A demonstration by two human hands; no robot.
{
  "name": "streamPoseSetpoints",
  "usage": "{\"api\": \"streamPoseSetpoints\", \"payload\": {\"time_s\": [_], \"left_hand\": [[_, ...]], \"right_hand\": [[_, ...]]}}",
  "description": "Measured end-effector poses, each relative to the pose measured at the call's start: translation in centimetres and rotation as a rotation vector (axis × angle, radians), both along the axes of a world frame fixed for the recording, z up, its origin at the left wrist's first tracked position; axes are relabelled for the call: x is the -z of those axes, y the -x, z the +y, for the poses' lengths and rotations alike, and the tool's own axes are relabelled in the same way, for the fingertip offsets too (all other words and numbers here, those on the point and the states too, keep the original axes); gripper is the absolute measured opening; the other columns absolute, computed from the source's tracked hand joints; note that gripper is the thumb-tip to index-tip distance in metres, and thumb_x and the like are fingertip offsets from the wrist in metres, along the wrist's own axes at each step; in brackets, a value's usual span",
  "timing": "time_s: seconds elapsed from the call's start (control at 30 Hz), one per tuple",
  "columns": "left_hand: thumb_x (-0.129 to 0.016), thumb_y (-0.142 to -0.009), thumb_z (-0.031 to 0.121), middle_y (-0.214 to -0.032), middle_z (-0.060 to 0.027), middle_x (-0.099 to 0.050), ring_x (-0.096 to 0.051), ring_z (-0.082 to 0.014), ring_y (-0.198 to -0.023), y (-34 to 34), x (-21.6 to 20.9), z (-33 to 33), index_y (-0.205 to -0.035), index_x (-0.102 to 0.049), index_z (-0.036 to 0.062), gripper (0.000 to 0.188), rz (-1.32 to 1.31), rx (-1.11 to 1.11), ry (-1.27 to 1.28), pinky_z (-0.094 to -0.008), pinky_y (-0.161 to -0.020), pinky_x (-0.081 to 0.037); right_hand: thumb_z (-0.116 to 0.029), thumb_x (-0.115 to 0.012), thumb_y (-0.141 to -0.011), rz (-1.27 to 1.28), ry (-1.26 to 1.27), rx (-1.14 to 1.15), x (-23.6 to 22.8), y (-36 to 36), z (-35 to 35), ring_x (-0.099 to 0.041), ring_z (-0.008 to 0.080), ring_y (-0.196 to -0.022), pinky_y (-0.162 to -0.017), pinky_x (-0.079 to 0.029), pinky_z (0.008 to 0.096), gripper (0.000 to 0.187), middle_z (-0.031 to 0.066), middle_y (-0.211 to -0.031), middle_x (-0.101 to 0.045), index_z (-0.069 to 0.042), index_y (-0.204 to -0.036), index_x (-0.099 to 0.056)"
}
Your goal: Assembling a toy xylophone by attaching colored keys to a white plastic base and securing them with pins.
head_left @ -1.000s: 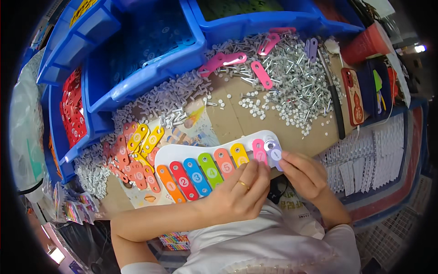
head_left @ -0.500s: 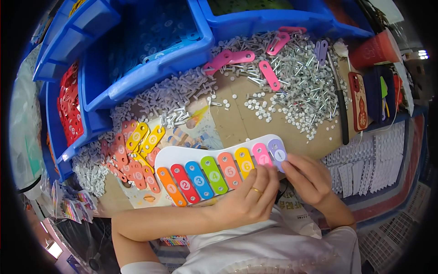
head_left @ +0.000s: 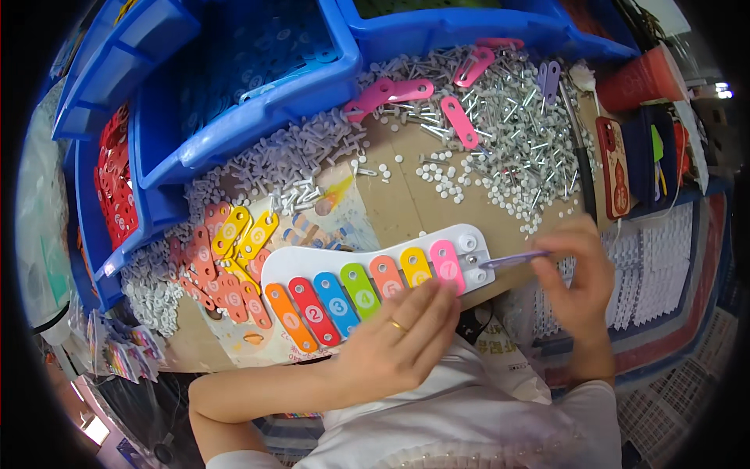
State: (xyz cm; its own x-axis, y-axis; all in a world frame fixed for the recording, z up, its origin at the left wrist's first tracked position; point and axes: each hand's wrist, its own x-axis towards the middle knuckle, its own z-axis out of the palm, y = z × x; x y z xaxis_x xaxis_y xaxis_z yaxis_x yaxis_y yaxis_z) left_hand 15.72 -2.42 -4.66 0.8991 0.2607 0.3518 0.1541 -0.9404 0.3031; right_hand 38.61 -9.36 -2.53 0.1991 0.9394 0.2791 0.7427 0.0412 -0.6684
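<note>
A white toy xylophone (head_left: 344,257) lies tilted near the table's front edge, with coloured metal bars in a row. My left hand (head_left: 398,336) lies over its front edge, fingers together and pressed on the lower ends of the bars by the pink bar (head_left: 447,266); its thumb is hidden. At the right end, two white pegs (head_left: 467,241) stand bare, with a small metal piece between them. My right hand (head_left: 580,285), blurred, pinches a purple bar (head_left: 516,259) edge-on. The bar's left tip is close to the lower peg; I cannot tell if they touch.
Yellow and coral bars (head_left: 226,293) are piled at the left. Heaps of white pegs (head_left: 269,160) and metal screws (head_left: 531,117) spread behind, with loose pink bars (head_left: 459,123) among them. Blue bins (head_left: 258,117) line the back. A phone (head_left: 612,168) and red cup (head_left: 641,82) sit right.
My right hand has lifted the purple bar off the xylophone's right end and turned it edge-on to the right, baring the pegs. My left hand has slid a little left along the front edge.
</note>
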Motion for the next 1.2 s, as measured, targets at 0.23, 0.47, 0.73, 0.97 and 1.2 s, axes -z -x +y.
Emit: {"api": "streamPoseSetpoints", "payload": {"time_s": [0.23,0.47,0.73,0.97,1.2], "left_hand": [[-0.062,-0.069,0.010,-0.119,-0.0185,-0.061,-0.059,-0.0294,-0.109,-1.7,0.9,0.3,-0.096,-0.067,-0.0047,0.032,-0.072,0.060,0.001,-0.0377,-0.082,-0.053],[-0.062,-0.069,0.012,-0.121,-0.0195,-0.059,-0.057,-0.0308,-0.114,-2.6,1.1,0.0,-0.099,-0.067,-0.0050,0.034,0.035,0.111,-0.022,-0.0382,-0.091,-0.051],[-0.062,-0.067,0.004,-0.115,-0.0168,-0.060,-0.060,-0.0315,-0.108,-1.1,-1.6,5.1,-0.108,-0.061,-0.0044,0.042,0.117,-0.072,0.398,-0.0382,-0.089,-0.050],[-0.060,-0.078,0.003,-0.086,-0.0135,-0.061,-0.061,-0.0325,-0.078,1.2,-1.4,13.2,-0.094,-0.063,0.0016,0.017,0.322,-0.360,0.046,-0.0391,-0.068,-0.050],[-0.063,-0.074,0.008,-0.077,-0.0086,-0.066,-0.067,-0.0279,-0.064,-1.4,2.6,13.9,-0.090,-0.057,0.0051,0.017,0.350,-0.383,-0.037,-0.0346,-0.052,-0.052]], "right_hand": [[-0.001,-0.070,-0.078,0.284,0.334,-0.284,2.0,0.4,4.8,-0.053,0.0166,-0.082,-0.072,-0.043,0.0278,0.010,0.0048,-0.081,-0.057,-0.002,-0.088,-0.070],[-0.001,-0.073,-0.075,0.390,0.313,-0.406,4.4,-0.4,5.3,-0.051,0.0148,-0.084,-0.071,-0.041,0.0260,0.015,0.0024,-0.088,-0.051,-0.004,-0.089,-0.073],[-0.003,-0.076,-0.069,0.111,0.142,-0.320,3.7,-0.5,6.9,-0.053,0.0212,-0.083,-0.071,-0.044,0.0321,0.018,0.0062,-0.087,-0.058,-0.004,-0.087,-0.072],[-0.005,-0.072,-0.072,-0.405,-0.032,-0.299,5.2,1.1,11.4,-0.052,0.0266,-0.082,-0.074,-0.045,0.0363,0.012,0.0085,-0.082,-0.055,-0.001,-0.080,-0.064],[-0.004,-0.069,-0.074,-0.378,0.092,-0.269,2.8,2.3,13.1,-0.053,0.0296,-0.083,-0.075,-0.045,0.0382,0.011,0.0114,-0.082,-0.056,0.000,-0.080,-0.061]]}}
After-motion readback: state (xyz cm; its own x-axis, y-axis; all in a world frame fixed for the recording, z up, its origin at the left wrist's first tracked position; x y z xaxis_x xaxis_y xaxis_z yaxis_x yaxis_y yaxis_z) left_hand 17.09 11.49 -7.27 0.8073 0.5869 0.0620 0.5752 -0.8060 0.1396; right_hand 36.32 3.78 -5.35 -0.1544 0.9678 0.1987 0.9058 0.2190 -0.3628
